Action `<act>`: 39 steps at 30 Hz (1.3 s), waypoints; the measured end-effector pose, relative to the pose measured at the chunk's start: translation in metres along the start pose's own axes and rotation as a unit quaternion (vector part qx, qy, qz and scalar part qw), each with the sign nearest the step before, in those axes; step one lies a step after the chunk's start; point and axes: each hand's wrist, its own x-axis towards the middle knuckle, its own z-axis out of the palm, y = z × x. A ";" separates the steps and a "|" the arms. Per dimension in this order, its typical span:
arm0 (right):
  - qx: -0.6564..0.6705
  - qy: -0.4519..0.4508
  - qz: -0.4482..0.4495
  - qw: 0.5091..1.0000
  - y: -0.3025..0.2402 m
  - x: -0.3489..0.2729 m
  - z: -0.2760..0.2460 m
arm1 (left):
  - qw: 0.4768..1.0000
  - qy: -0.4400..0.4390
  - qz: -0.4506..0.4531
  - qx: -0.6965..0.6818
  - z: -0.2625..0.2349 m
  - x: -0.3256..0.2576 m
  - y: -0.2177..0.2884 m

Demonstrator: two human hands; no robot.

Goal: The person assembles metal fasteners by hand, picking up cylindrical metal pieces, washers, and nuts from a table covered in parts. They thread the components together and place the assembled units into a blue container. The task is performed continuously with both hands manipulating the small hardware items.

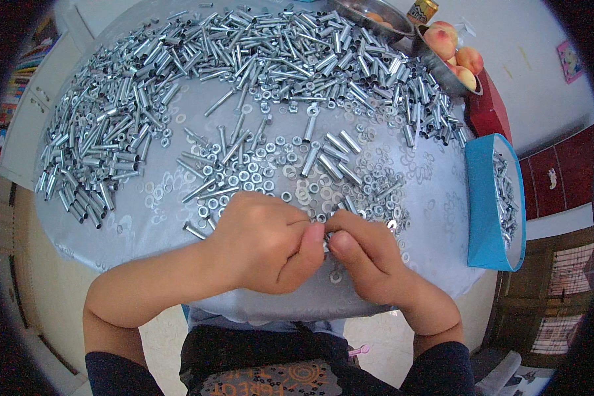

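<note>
My left hand (264, 241) is closed, thumb pressed on the curled fingers, over the near middle of the table. Close beside it, my right hand (371, 256) pinches thumb against forefinger. The fingertips nearly meet, and a small bit of metal shows between them; its kind is hidden. Just beyond the hands lie hex nuts (245, 176), several bolts (198, 189) and flat washers (303, 195). Metal sleeves (328, 165) rest in a small group past the right hand. Loose washers (335, 276) also lie near the right thumb.
A wide heap of sleeves and bolts (264, 46) curves round the table's far and left sides. At right stands a blue box (483, 204) with metal parts inside. Metal bowls hold peaches (440, 41) at the far right, by a can (423, 10) and a red box (490, 109).
</note>
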 end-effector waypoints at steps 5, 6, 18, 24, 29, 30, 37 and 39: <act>0.052 0.005 0.029 0.998 0.002 0.001 0.002 | 0.997 0.023 0.046 0.053 0.002 0.000 -0.007; 0.062 0.005 0.032 0.998 0.003 0.002 0.001 | 0.997 0.020 0.050 0.053 0.003 0.000 -0.008; 0.563 0.319 -0.176 0.742 0.016 -0.012 -0.096 | 0.995 0.024 0.042 -0.092 -0.001 -0.001 -0.015; 0.553 0.478 -0.326 0.600 0.063 -0.076 -0.195 | 0.997 0.000 0.036 -0.073 0.001 -0.001 -0.013; 0.656 0.463 -0.285 0.524 0.083 -0.081 -0.203 | 0.998 0.010 0.004 0.064 -0.005 0.008 -0.015; 0.647 0.441 -0.283 0.554 0.081 -0.079 -0.201 | 0.995 0.025 -0.013 0.096 -0.002 0.010 -0.019; 0.361 0.440 -0.054 0.820 0.033 -0.008 -0.115 | 0.983 0.043 -0.079 0.163 -0.005 0.015 -0.033; 0.055 0.339 0.009 0.939 0.025 0.000 -0.083 | 0.979 0.038 -0.073 0.187 -0.008 0.016 -0.034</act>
